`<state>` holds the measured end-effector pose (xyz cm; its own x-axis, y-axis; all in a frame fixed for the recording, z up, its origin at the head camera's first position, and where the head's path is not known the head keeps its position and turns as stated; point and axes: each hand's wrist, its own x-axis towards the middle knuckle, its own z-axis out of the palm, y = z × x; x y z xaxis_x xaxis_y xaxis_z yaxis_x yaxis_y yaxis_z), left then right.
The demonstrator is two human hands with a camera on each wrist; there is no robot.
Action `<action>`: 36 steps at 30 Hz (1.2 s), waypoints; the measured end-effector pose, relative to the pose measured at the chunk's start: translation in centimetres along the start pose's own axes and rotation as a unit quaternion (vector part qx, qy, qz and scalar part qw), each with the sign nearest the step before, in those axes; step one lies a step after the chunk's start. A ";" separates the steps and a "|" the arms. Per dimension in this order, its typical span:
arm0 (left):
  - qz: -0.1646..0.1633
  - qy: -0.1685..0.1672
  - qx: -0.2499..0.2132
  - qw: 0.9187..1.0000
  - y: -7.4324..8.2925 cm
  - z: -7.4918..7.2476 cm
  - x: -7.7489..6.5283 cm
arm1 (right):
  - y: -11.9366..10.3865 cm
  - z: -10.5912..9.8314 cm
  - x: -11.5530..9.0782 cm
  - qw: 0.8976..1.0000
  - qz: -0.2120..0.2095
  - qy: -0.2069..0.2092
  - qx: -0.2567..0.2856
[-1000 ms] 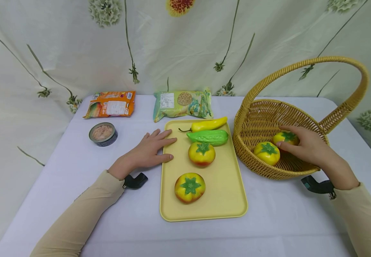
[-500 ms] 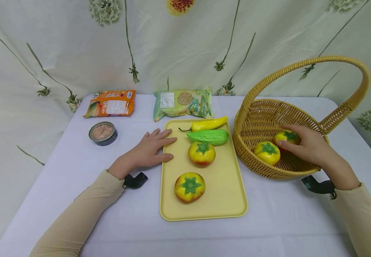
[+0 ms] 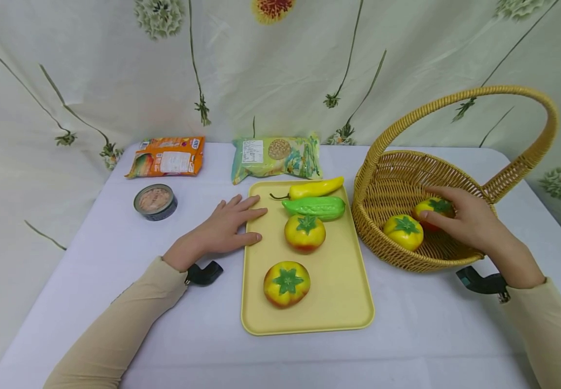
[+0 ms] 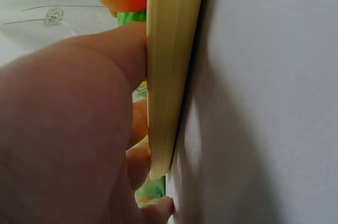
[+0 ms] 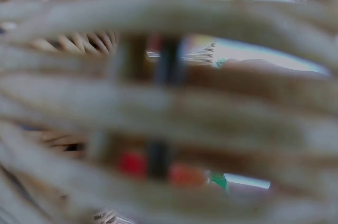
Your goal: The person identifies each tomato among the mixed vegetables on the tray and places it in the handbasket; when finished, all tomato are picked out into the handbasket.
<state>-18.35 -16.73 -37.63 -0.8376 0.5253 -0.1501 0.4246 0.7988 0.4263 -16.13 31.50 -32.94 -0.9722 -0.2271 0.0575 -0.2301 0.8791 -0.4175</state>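
Observation:
In the head view my left hand (image 3: 222, 227) lies with spread fingers on the left edge of a yellow tray (image 3: 338, 292). The left wrist view shows its thumb (image 4: 113, 49) against the tray's rim. On the tray are a yellow pepper (image 3: 316, 188), a green bitter gourd (image 3: 315, 208) and two yellow-red persimmons, one in the middle (image 3: 304, 237) and one nearer (image 3: 287, 286). My right hand (image 3: 472, 219) reaches into a wicker basket (image 3: 387, 167) and grips a persimmon (image 3: 426, 208). Beside it sits another persimmon (image 3: 403, 233). Blurred basket weave covers most of the right wrist view.
An orange snack bag (image 3: 168, 158) and an opened can (image 3: 156, 202) stand at the back left. Behind the tray lies a green packet (image 3: 276, 156). The basket's tall handle (image 3: 460, 100) arches above the right hand. Flowered cloth (image 3: 270, 70) hangs behind the table.
My right hand and the persimmon in it have shifted very slightly to the right in the basket. The left hand and the things on the tray have stayed in place.

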 end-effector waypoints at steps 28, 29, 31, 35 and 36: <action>0.003 0.002 0.000 1.000 -0.2 0.1 0.0 | -5.0 -1.8 -3.2 0.993 -0.074 0.078 0.049; 0.003 0.003 -0.001 1.000 -0.2 0.1 0.0 | -5.5 -1.8 -3.3 0.990 -0.095 0.089 0.048; 0.002 0.004 -0.002 1.000 -0.2 0.1 0.0 | -6.6 -1.5 -3.4 0.982 -0.146 0.108 0.044; 0.003 0.002 -0.001 1.000 -0.1 0.0 0.0 | -8.8 -0.9 -3.3 0.962 -0.245 0.115 0.039; 0.003 0.001 -0.002 1.000 0.0 0.0 0.0 | -9.4 -0.7 -3.2 0.957 -0.265 0.110 0.043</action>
<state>-18.35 -16.74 -37.62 -0.8361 0.5292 -0.1449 0.4285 0.7947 0.4299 -10.86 24.29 -28.61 -0.7081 -0.5293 0.4674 -0.6979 0.6254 -0.3490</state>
